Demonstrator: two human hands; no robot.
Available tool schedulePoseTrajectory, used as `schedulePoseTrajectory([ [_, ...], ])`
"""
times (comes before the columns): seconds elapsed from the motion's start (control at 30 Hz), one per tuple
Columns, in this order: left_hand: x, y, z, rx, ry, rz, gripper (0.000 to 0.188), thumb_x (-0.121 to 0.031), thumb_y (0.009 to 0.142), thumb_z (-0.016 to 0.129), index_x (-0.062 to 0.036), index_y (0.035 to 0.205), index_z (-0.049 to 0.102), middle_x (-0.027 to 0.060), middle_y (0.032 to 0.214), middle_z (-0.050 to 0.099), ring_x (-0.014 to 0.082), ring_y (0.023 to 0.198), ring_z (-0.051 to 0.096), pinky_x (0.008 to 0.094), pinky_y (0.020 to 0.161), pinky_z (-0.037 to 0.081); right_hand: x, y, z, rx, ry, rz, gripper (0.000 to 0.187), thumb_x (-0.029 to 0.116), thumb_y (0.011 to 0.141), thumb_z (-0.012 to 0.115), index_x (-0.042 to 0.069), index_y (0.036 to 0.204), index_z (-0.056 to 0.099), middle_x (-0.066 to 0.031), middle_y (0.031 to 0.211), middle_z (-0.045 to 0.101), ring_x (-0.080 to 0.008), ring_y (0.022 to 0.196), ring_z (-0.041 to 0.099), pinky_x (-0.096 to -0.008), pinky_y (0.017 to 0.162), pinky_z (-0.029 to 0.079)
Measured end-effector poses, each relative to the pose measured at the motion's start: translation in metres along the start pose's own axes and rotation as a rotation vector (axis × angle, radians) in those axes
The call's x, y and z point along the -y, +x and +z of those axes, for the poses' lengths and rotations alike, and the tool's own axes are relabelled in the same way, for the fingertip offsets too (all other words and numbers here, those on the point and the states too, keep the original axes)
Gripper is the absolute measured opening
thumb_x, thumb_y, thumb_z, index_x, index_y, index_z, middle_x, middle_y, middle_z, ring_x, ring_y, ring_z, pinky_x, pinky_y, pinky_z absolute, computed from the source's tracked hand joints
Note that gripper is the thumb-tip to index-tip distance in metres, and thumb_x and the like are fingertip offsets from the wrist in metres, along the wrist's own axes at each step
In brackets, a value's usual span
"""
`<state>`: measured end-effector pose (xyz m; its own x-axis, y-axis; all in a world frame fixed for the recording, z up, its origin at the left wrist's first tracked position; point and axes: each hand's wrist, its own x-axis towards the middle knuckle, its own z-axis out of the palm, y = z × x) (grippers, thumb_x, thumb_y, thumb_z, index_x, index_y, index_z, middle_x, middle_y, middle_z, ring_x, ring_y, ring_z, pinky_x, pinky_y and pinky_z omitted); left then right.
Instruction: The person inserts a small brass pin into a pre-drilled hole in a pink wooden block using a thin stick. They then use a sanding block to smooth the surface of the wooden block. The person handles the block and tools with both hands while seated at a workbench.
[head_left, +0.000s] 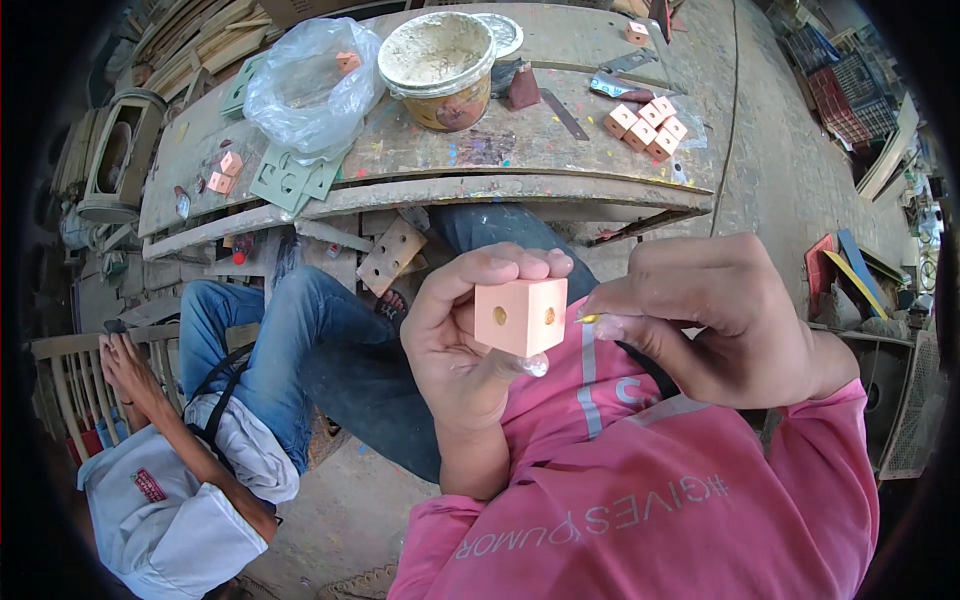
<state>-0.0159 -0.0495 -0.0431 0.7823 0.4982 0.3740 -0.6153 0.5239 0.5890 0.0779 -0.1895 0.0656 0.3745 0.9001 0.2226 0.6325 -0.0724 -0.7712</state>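
Above the worker's lap, short of the near edge of the bench, one salmon-pink block is held up, tilted so that two side faces show, each with a single round hole. The left hand grasps it, fingers bent over the back upper edge, thumb under the front lower edge; a whitish smear is noted on the thumb. The right hand pinches a small yellow-tipped piece between thumb and fingertips, just beside the right face and apparently not touching it; most of the piece is hidden, so its kind cannot be determined. Step in hand, as judged: close work at the right-hand hole, the block being presented to the piece. The next move would call for a steady left grip, the tip lined up squarely with the hole, and light pressure to spare the edge. On the bench stand a tub with pale residue on its inner wall, a clear plastic bag, a cluster of similar blocks to the right, and a pair of blocks at the left end, near green sheets with cut-outs. Under the bench edge leans a board with holes. Further left sits a co-worker, hands together.
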Motion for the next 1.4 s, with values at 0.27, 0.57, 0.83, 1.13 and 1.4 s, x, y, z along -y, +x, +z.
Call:
schedulePoseTrajectory([
  [0.27,-0.002,-0.001,-0.001,0.050,0.218,0.110,0.052,-0.017,0.065,0.082,0.0018,0.105,0.055,0.0193,0.099,0.064,0.0301,0.096,0.063,0.0451,0.091,0.046,0.003,0.006,-0.001,0.057,-0.028,-0.014,0.021,-0.009,0.071,0.060,-0.006,0.091,0.064,-0.0117,0.059,0.051,-0.0228,0.048,0.052,-0.0317,0.043,0.037],
  [0.57,-0.007,-0.001,0.003,0.041,0.430,0.168,0.042,-0.023,0.064,0.082,0.0013,0.092,0.062,0.0205,0.091,0.066,0.0302,0.089,0.066,0.0459,0.088,0.048,0.007,0.010,-0.010,0.206,-0.034,0.050,0.021,-0.008,0.068,0.059,-0.004,0.087,0.064,-0.0131,0.062,0.057,-0.0244,0.050,0.056,-0.0314,0.045,0.043],
  [0.83,0.000,-0.003,0.000,0.047,0.521,0.281,0.045,-0.011,0.064,0.082,0.0047,0.100,0.059,0.0223,0.092,0.065,0.0298,0.089,0.065,0.0438,0.086,0.050,0.008,0.014,-0.011,0.237,-0.193,0.120,0.020,-0.010,0.063,0.055,-0.003,0.080,0.063,-0.0124,0.062,0.056,-0.0264,0.051,0.057,-0.0341,0.045,0.044],
  [1.13,-0.003,-0.007,0.001,-0.038,0.396,0.075,0.054,-0.005,0.066,0.079,0.0097,0.111,0.053,0.0254,0.100,0.063,0.0273,0.091,0.065,0.0323,0.076,0.053,0.011,0.004,0.003,0.116,-0.484,0.039,0.025,-0.002,0.060,0.063,0.000,0.085,0.061,-0.0061,0.063,0.050,-0.0225,0.046,0.053,-0.0348,0.038,0.041],
  [1.4,-0.010,-0.008,0.002,-0.095,0.265,-0.138,0.056,-0.025,0.075,0.077,0.0114,0.111,0.053,0.0204,0.096,0.063,0.0207,0.087,0.065,0.0277,0.077,0.052,-0.003,-0.005,0.015,-0.084,-0.565,-0.229,0.037,-0.001,0.056,0.063,-0.004,0.093,0.061,-0.0037,0.062,0.047,-0.0160,0.042,0.048,-0.0291,0.032,0.035],
])
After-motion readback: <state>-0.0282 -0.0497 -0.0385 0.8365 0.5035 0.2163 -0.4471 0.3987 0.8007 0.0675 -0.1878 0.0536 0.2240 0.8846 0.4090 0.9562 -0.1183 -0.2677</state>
